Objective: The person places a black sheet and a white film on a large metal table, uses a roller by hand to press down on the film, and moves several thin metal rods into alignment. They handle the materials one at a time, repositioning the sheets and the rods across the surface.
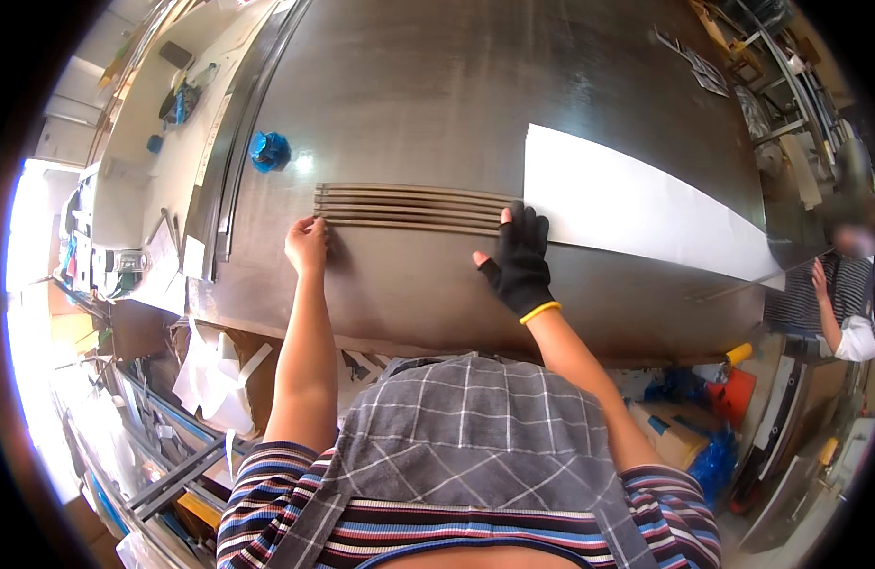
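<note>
Several thin brown strips [414,203] lie side by side on the dark metal-topped table [409,104], running left to right. My bare left hand [307,245] is at their left end, its thumb and fingers pinched on the end of the nearest strip. Over their right end lies my right hand [525,256], in a black glove with a yellow cuff; the thumb tip and a fingertip are bare. Its fingers stretch out flat, touching the strips beside the left edge of a long white sheet [637,204].
A blue object [269,152] sits beyond the strips' left end. Long dark bars [243,161] line the table's left side. At the right, another person [831,303] in a striped top stands by the table corner. Cluttered shelving [163,455] is at lower left.
</note>
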The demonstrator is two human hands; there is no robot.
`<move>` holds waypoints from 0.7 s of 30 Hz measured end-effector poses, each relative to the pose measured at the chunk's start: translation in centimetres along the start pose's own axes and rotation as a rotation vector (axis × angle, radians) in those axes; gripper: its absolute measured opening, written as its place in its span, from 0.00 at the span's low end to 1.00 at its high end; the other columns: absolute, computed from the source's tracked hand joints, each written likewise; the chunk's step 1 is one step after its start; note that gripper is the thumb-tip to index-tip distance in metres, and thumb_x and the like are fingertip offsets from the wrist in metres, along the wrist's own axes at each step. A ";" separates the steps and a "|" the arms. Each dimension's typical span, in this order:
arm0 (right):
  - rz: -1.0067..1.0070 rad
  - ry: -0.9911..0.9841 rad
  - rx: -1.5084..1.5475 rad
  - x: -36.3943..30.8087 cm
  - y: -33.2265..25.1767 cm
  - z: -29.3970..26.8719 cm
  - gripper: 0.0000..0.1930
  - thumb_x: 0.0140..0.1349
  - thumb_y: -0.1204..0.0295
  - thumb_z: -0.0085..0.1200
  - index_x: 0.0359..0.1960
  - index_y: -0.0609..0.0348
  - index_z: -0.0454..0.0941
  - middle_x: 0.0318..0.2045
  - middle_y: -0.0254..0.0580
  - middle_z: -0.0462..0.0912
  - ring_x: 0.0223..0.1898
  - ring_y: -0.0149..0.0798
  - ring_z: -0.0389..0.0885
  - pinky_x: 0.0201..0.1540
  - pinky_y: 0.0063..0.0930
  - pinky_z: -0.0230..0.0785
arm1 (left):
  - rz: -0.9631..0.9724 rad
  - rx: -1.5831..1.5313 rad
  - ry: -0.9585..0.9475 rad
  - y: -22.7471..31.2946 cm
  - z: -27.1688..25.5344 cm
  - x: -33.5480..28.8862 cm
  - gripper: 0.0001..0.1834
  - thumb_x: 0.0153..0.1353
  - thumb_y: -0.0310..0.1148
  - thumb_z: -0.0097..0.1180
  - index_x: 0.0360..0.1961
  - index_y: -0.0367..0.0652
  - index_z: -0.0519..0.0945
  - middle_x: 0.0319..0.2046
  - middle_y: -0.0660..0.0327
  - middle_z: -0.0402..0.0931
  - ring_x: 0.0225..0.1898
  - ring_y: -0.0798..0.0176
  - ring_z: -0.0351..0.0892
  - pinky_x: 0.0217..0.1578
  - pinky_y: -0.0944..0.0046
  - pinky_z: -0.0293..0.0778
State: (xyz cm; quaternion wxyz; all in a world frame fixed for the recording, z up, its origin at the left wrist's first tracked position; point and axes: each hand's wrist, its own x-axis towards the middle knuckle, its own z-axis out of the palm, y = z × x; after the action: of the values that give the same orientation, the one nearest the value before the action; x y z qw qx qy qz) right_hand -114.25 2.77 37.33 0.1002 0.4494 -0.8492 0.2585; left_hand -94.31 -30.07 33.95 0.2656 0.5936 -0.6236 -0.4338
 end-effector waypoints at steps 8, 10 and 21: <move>1.078 0.305 0.712 -5.1 5.4 -1.0 0.24 0.68 0.53 0.44 0.43 0.65 0.78 0.30 0.47 0.84 0.29 0.43 0.81 0.36 0.38 0.73 | -0.165 -0.354 -0.262 2.7 -3.4 1.0 0.14 0.56 0.28 0.66 0.40 0.31 0.79 0.28 0.58 0.80 0.26 0.66 0.81 0.27 0.71 0.78; 1.286 0.364 1.100 -3.4 4.3 -4.4 0.27 0.69 0.49 0.42 0.43 0.65 0.77 0.31 0.44 0.85 0.28 0.36 0.80 0.34 0.34 0.74 | -0.064 -0.437 -0.236 3.2 -5.0 0.6 0.14 0.56 0.29 0.65 0.40 0.31 0.79 0.27 0.58 0.80 0.26 0.67 0.80 0.28 0.71 0.78; 1.466 0.370 1.478 -4.4 0.6 -3.5 0.28 0.69 0.47 0.43 0.18 0.56 0.73 0.15 0.37 0.75 0.20 0.35 0.76 0.29 0.30 0.69 | -0.134 -0.516 -0.235 -9.1 -14.7 3.2 0.10 0.59 0.29 0.63 0.41 0.40 0.80 0.28 0.64 0.77 0.27 0.72 0.75 0.28 0.73 0.73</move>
State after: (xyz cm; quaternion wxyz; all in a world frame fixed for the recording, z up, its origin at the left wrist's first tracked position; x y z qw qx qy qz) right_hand -112.36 8.05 38.31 -0.2512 -0.2705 -0.5160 0.7730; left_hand -77.76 -35.76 32.63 0.3047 0.4919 -0.4787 -0.6604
